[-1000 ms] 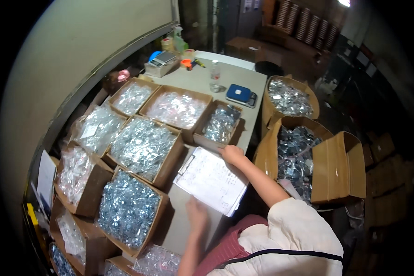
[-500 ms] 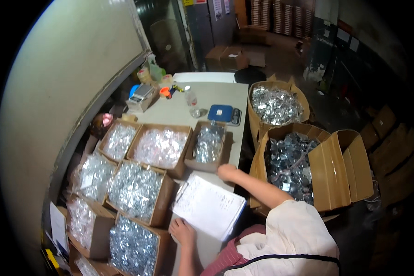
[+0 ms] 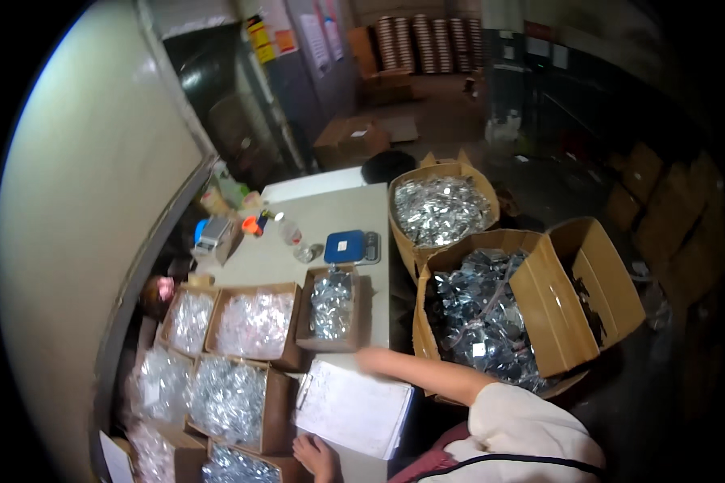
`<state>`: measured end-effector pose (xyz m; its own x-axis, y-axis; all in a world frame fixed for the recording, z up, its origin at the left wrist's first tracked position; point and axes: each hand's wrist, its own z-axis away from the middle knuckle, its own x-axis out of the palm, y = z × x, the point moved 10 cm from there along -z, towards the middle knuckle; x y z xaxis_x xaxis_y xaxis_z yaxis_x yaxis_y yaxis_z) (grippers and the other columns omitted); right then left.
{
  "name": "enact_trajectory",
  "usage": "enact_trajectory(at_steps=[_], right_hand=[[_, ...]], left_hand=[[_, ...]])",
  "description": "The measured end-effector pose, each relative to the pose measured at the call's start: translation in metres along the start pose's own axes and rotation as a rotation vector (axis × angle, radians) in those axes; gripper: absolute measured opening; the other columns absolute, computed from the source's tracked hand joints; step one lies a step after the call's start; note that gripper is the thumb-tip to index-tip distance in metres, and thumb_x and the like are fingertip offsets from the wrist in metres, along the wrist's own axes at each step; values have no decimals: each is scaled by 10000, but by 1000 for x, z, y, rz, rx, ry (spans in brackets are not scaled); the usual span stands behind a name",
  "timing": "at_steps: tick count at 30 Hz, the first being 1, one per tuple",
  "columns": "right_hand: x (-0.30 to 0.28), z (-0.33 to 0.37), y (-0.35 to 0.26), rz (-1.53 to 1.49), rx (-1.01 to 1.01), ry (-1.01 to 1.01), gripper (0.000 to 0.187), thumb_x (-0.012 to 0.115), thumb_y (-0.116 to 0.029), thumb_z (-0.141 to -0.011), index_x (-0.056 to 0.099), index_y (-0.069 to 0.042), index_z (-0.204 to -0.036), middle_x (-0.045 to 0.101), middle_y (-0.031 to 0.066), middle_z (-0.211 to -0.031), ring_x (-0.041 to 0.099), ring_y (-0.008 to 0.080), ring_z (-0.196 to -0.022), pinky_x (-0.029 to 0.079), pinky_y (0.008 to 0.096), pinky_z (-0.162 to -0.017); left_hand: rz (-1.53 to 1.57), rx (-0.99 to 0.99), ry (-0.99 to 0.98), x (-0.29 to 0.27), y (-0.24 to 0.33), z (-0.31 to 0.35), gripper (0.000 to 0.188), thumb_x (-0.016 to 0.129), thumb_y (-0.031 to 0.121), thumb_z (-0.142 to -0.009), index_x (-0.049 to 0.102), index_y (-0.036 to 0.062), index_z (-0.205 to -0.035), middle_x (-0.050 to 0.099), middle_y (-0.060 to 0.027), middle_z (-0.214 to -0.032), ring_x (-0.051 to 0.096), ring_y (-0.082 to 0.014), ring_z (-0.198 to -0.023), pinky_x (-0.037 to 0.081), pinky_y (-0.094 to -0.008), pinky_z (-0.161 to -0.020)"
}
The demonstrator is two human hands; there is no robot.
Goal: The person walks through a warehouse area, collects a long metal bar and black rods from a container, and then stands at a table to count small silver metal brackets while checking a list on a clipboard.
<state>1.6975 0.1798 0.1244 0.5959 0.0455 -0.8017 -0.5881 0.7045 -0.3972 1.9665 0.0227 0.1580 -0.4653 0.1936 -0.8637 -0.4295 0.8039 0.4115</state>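
- The left hand [image 3: 315, 457] rests on the bench [image 3: 338, 211] just beside the near left corner of the clipboard [image 3: 353, 406], its fingers loosely spread and a little curled, with nothing seen in its hold; whether a fingertip touches the board's edge I cannot tell
- The clipboard lies flat between the two hands, far and to the right of the left hand; its long axis runs left to right, its clip at the left end and its right end slightly nearer, with written sheets on top
- Left of the clipboard stands an open box of clear packs [image 3: 280, 406]
- The right hand [image 3: 371, 360] is at the clipboard's far edge, the forearm coming in from the right; it is blurred, so how far it is open and whether it has hold of anything I cannot tell
- Just beyond the right hand and to its left sits the small box [image 3: 326, 344], its long axis running near to far; the right hand is much the nearer of the two
- To the right, off the bench, stands a large carton [image 3: 552, 310] of dark shiny packs
- Beyond the small box lies a blue scale [image 3: 344, 247], with a clear bottle [image 3: 287, 229] farther left
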Motion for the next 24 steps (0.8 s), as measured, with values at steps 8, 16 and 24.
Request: enact_trajectory(at_steps=[8,16,24], right_hand=[[67,254,-115,-188,-800,332,233,545,-242,-931,658,-54,-1008,644,183,-938,623,345,-884,489,466,-770],[321,450,159,-140,305,-192,413,556,-419,-919,679,-76,-1113,701,172,-1024,675,325,-969,522,459,-837],[355,658,290,-1059,645,464,390,607,-360,-942,655,-35,-1152,706,134,-1030,691,250,-833,543,376,-779]], left_hand=[[266,129,28,0,-5,6,135,582,127,-835,593,24,-923,553,-159,-976,512,-359,-959,389,-474,-846],[79,115,69,1,18,22,187,576,116,-846,607,15,-1000,576,-168,-1043,524,-372,-1007,402,-466,-877],[-356,135,-204,26,5,75,226,581,82,-818,646,13,-1023,624,-214,-937,595,-400,-867,473,-495,-782]])
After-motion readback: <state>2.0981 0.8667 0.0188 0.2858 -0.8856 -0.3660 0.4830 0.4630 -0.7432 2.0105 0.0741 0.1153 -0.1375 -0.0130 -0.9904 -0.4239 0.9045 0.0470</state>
